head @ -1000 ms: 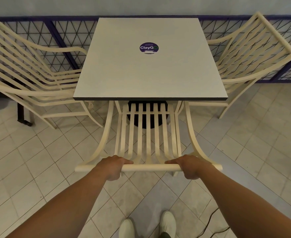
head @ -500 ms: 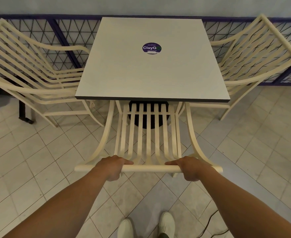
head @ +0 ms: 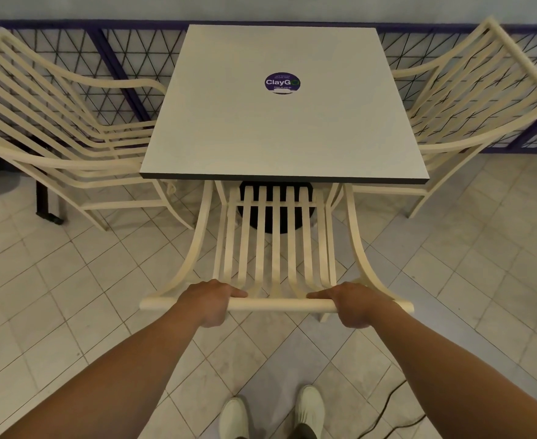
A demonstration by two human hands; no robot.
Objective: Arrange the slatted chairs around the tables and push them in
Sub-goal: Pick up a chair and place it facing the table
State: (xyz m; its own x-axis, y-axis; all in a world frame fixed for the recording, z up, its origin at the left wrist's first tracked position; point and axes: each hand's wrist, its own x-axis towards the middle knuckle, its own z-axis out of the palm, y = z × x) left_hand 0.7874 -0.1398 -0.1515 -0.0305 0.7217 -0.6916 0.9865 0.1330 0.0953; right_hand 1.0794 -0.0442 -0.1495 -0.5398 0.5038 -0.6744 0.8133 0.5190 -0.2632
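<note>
Both hands, left (head: 208,304) and right (head: 357,305), have fingers clamped on the top rail of the cream slatted chair (head: 275,248) at lower centre, its front under the square grey surface (head: 283,122).

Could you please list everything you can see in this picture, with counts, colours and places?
table: 1, pale grey top, dark edge, centre
slatted chairs: 3, cream; near chair partly under the table's near edge, left chair and right chair at its sides
sticker: 1, purple, round, on the table top
table base: 1, black, under the table
railing: 1, purple frame, dark lattice, behind
black post: 1, far left
cable: 1, black, lower right
floor: pale tiles
shoes: 2, white, bottom edge
hands: 2; left hand and right hand grip the near chair's top rail
</note>
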